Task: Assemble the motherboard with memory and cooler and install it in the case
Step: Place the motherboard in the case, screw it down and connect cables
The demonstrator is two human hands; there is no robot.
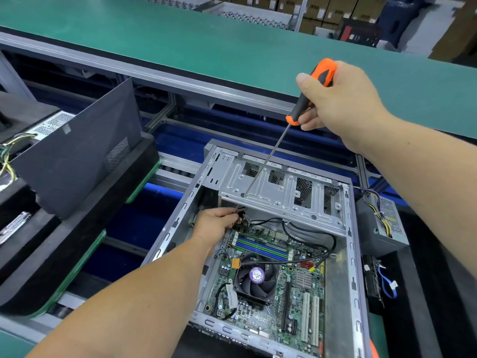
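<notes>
One open case lies on its side at the near right, with one motherboard flat inside it. On the board sit one black cooler with a purple hub label whose writing is too small to read, four memory slots in blue and green, and two white expansion slots. The right hand has its fingers wrapped around one orange and black screwdriver, whose thin shaft slants down through a hole in the drive cage at the far end. The left hand pinches something small and dark at the board's far left corner, under the cage edge. Two black cables loop over the board. One power supply sits just right of the case. A green table runs along the far side
</notes>
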